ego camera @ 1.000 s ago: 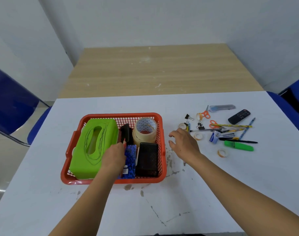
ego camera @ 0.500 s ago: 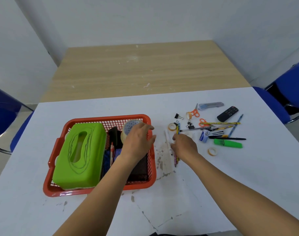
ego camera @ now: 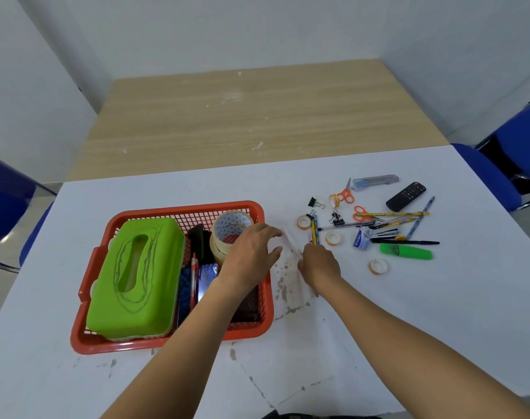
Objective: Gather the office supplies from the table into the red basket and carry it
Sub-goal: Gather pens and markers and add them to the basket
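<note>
Pens (ego camera: 313, 232) lie right of the red basket (ego camera: 173, 343), where the right hand (ego camera: 319, 263) pinches one while the left hand (ego camera: 250, 252) spreads wide over the basket's edge, so dropping it in looks next.

Bare forearms, no sleeves; rings prob. none.

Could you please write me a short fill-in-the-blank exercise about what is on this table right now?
1. The green tissue box lies inside the ____ basket.
2. The black remote lies on the table, to the ____ of the basket.
3. The big tape roll is in the basket's far ____ corner.
4. The highlighter on the table is ____.

Missing words: red; right; right; green
</note>
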Action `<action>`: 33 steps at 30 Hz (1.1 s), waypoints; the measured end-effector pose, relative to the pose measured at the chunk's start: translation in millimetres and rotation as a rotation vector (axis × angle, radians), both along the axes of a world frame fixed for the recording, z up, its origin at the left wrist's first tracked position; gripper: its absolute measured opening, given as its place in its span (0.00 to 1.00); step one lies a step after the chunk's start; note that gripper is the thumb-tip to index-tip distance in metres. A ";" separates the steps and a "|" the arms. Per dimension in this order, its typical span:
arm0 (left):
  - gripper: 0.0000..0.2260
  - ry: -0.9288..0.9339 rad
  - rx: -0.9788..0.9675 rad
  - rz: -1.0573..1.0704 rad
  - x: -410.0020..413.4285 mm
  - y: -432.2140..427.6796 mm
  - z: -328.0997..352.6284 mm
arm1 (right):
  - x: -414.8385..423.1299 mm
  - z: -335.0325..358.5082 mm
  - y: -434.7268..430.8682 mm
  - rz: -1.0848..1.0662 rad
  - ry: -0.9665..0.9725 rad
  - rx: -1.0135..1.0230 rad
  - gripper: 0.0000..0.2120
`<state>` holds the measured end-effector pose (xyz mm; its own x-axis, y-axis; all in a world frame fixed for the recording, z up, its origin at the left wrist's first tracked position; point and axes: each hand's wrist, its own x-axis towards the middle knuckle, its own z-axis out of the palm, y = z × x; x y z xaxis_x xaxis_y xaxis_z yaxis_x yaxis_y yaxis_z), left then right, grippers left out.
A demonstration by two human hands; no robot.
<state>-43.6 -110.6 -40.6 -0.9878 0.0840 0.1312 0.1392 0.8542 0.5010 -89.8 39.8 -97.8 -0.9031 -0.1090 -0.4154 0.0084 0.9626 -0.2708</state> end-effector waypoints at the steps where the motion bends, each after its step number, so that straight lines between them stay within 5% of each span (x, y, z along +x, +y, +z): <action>1: 0.15 -0.005 -0.011 0.008 -0.6 -1.3 0.0 | -1.4 2.9 2.5 -0.026 0.009 -0.028 0.05; 8: 0.17 0.072 -0.124 -0.066 -17.0 4.6 7.6 | -0.5 42.2 23.7 0.014 0.244 -0.242 0.09; 17: 0.12 0.261 -0.359 -0.198 -29.1 8.9 16.6 | 7.7 69.3 27.5 0.203 0.423 -0.177 0.10; 24: 0.04 0.164 -0.294 -0.060 -7.2 -6.4 14.1 | 11.4 66.2 15.8 0.149 0.506 -0.343 0.16; 33: 0.09 0.029 -0.074 0.311 29.9 -46.4 17.8 | 23.6 57.0 -26.5 0.069 0.149 -0.415 0.19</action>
